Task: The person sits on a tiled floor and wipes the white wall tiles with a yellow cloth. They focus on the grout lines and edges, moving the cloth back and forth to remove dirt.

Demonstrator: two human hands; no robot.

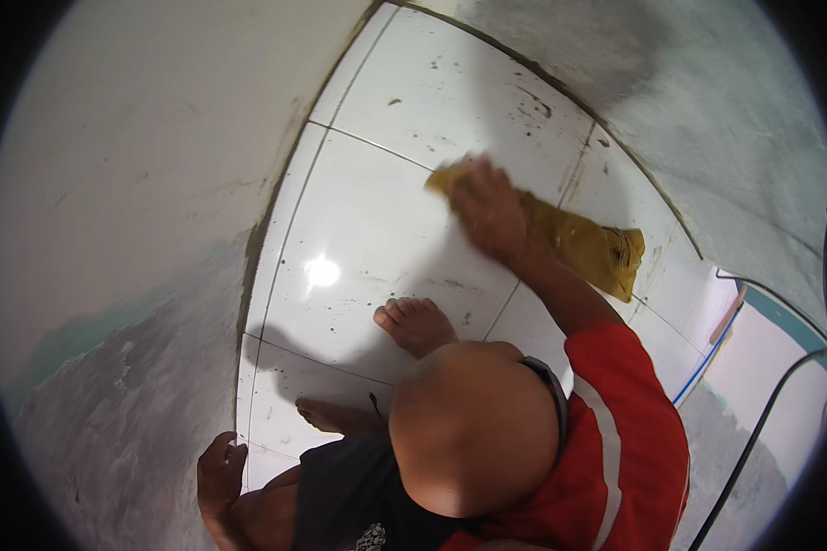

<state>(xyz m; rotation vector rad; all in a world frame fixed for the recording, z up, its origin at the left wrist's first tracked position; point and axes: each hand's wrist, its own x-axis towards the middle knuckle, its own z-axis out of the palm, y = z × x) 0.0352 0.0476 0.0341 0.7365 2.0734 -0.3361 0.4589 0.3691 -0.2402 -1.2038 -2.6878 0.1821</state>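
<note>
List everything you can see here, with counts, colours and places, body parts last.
cloth: 1, mustard, on the floor, upper right of centre
floor: 1, white tiles, centre
dirt marks: many, dark, scattered on the floor
left wall: 1, pale, green and grey, left
upper wall: 1, grey, upper right
cable: 1, black, lower right
strip: 1, blue, right; too small to identify
shirt: 1, red with pale stripe, lower right
shorts: 1, black, bottom
right hand: 1, bare, blurred, on the cloth
left hand: 1, bare, lower left
feet: 2, bare, on the floor
</note>
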